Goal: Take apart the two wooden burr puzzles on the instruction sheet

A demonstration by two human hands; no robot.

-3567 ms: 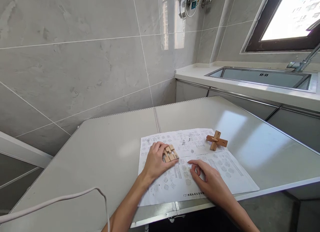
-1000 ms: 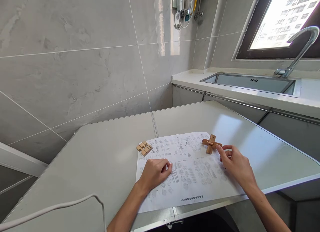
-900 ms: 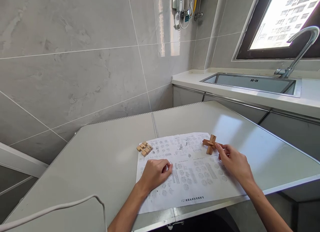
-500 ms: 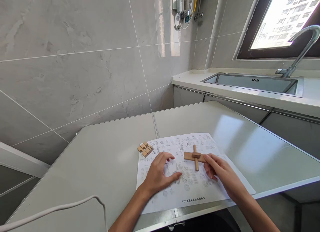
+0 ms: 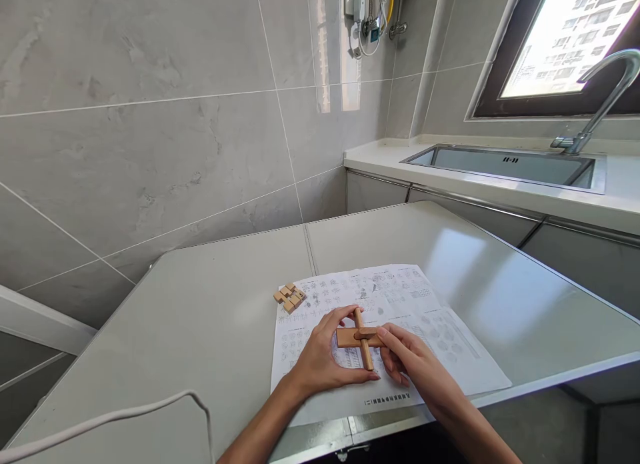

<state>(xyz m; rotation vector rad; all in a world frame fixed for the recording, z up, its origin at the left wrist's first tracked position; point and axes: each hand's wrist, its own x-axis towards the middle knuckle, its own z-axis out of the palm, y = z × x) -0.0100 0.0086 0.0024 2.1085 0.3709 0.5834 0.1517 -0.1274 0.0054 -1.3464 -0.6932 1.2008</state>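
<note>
While my right hand [image 5: 411,359] pinches the cross [image 5: 365,337], its plank [image 5: 346,338] pointing leftward, my left hand [image 5: 320,359], half open, spans the rod [image 5: 367,357], grip unclear.

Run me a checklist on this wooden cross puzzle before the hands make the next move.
1. Right hand holding the wooden cross puzzle: ok, fingers pinch one end of its flat bar.
2. Left hand firmly gripping the rod: cannot tell; fingers and thumb frame its two ends.
3. Wooden block puzzle clear of both hands: ok, it lies apart at the far left corner of the printed sheet.
4. Printed sheet fully readable: not ok, the hands cover part.
5. White cable clear of the cross puzzle: ok, off to the left.
</note>
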